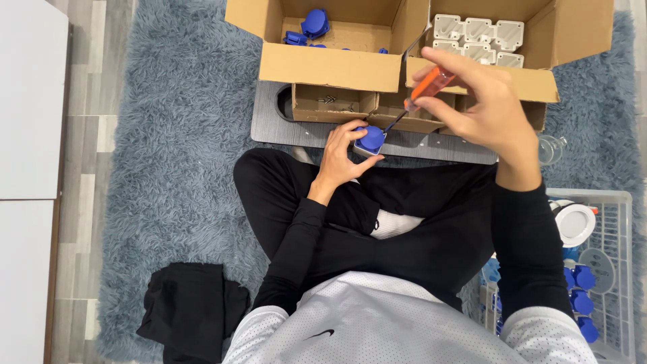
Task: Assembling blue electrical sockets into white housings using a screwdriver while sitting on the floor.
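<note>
inside left cardboard box (pixel 323 67) blue caps (pixel 315 23), right box (pixel 539 81) white housings (pixel 478 40)

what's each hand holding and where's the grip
Left hand holds a small blue-capped part, grip around its sides. Right hand holds a screwdriver, grip on its orange handle.

**Two hands at work over crossed legs**

The person sits with legs crossed. Both arms wear long black sleeves. The left arm bends at the elbow and reaches forward. The left hand (pixel 345 149) is curled, palm turned in, with the thumb and fingers closed around something small. The right arm stretches farther out and sits higher up. The right hand (pixel 477 101) is lifted, wrist bent, and its fingers pinch a thin handle near the top. The two hands are near each other but apart.
</note>
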